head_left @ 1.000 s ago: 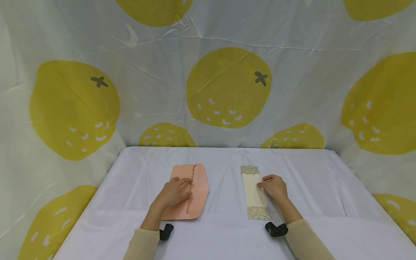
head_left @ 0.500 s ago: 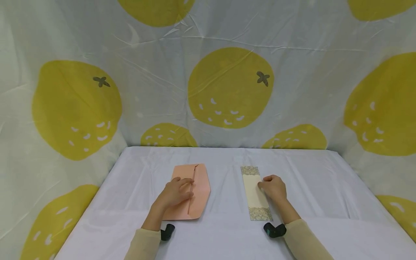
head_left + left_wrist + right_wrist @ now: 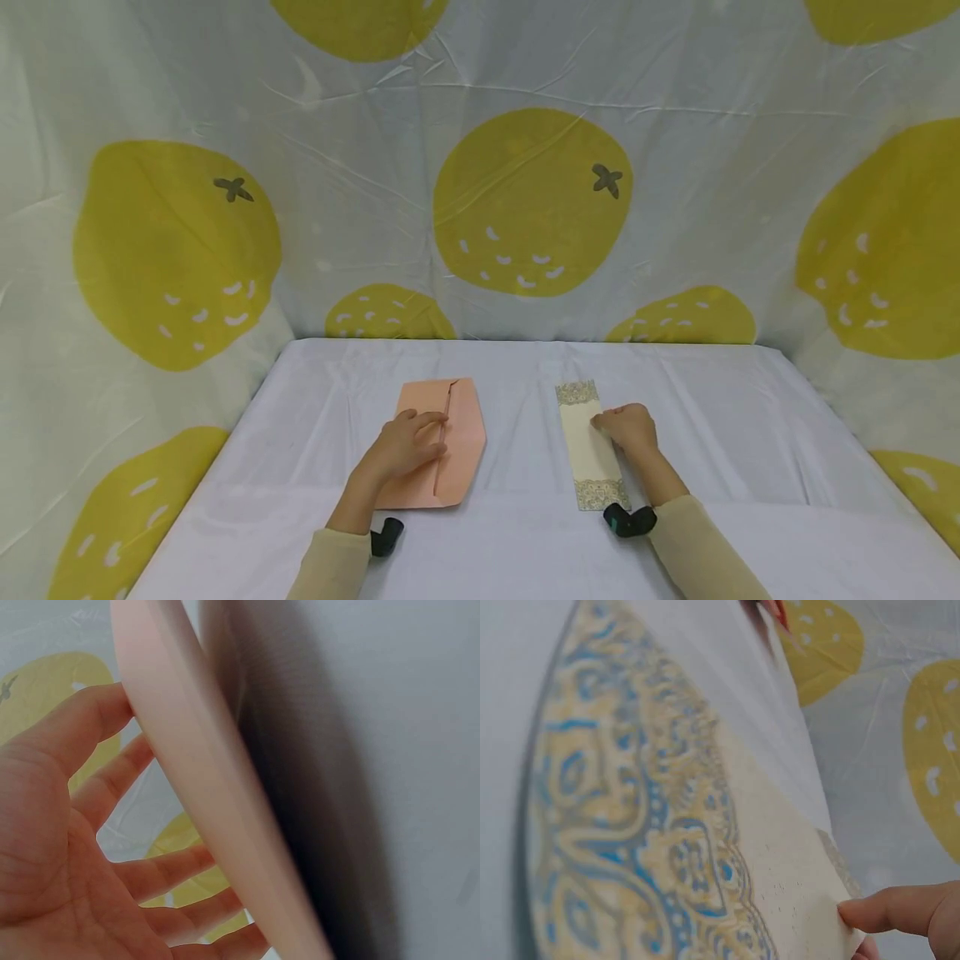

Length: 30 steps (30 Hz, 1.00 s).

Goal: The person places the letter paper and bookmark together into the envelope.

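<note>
Right of the pink envelope [image 3: 465, 446], which the left hand [image 3: 403, 446] touches with spread fingers, the patterned card [image 3: 585, 442] runs lengthwise fore-and-aft, its outer edge pinched by the nearer right hand [image 3: 632, 427].

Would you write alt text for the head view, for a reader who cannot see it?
A person's left hand touches a pink envelope while the right hand pinches the edge of a cream card with patterned ends, over a white-covered table. Behind is a white cloth printed with yellow fruit.
</note>
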### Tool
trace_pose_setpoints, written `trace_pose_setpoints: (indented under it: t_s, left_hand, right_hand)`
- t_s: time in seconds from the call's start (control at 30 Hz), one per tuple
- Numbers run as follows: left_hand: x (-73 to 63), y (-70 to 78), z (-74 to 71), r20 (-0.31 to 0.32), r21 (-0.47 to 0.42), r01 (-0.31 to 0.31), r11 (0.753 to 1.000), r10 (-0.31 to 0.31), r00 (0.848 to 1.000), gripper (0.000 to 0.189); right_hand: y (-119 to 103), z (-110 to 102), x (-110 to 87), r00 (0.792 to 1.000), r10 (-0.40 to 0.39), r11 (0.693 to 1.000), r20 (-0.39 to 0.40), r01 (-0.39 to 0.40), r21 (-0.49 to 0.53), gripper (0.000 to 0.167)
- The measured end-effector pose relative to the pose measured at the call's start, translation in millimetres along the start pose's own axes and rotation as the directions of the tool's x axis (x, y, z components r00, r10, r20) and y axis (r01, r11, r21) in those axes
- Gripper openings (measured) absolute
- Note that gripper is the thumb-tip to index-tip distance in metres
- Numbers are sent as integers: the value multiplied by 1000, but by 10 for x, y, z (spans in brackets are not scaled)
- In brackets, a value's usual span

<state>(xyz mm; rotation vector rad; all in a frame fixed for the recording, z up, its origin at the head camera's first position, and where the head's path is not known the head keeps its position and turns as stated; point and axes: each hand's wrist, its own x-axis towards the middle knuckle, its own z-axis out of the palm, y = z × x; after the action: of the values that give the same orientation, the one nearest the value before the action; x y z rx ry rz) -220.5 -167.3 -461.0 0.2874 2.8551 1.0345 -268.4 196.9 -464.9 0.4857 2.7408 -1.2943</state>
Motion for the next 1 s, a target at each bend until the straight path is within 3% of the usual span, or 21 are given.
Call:
trace_pose_setpoints:
  t_s: [0.17, 0.33, 1.0]
  left_hand:
    - [8, 7, 2, 6, 14, -13, 1000, 13, 1000, 45]
    - [-7, 26, -20, 9, 16, 6, 1000, -6, 1000, 45]
    - [-19, 29, -26, 11, 47, -22, 999, 22, 1000, 45]
  right_hand:
    - [54, -53, 17, 999, 21, 976, 47, -30, 216, 36]
    - [75, -115, 0, 991, 16, 945, 133, -59, 321, 37]
    - [-8, -257, -167, 979, -106, 911, 172, 26, 411, 32]
